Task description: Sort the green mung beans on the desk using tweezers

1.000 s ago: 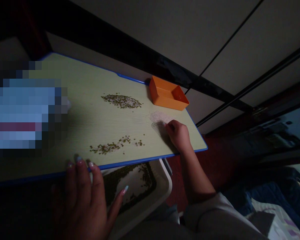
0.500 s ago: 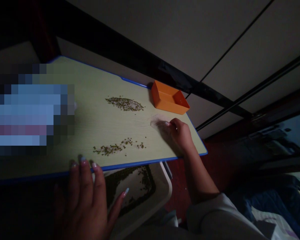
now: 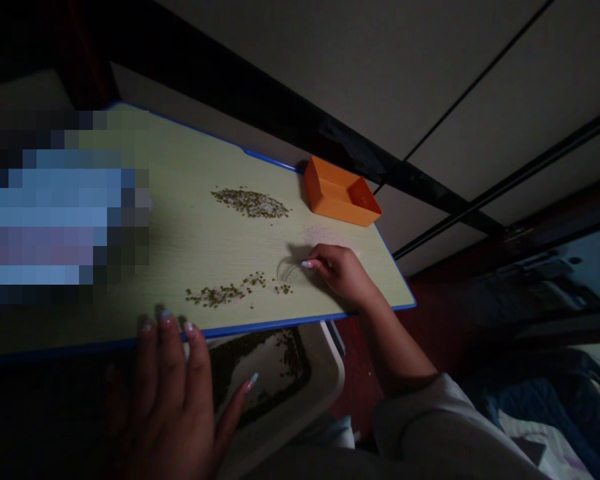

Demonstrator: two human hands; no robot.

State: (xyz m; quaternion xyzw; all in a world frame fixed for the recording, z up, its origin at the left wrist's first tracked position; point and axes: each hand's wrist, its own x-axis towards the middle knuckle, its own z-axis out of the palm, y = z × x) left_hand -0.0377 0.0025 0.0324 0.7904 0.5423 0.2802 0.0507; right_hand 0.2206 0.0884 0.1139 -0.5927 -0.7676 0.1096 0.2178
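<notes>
Green and whitish small grains in a ragged streak [image 3: 223, 295] lie on the pale yellow-green, blue-edged tabletop [image 3: 180, 250], their long axis running left to right, roughly along its near edge. The streak's left end sits just beyond the fingertips of the left hand [image 3: 173, 393]; its thinner right end is nearer the right hand [image 3: 325, 263], to that hand's left. Thumb and fingers of the right hand are pinched narrow, apparently on a thin, see-through curved piece [image 3: 291, 269], whose outline reaches close to the scattered right end; its full shape is too faint to tell. The left hand is spread at the tabletop's edge, thumb wide, with nothing visible in it. Green grains look dark and rounded, clumped at the left and sparse rightward, with pale bits between.
</notes>
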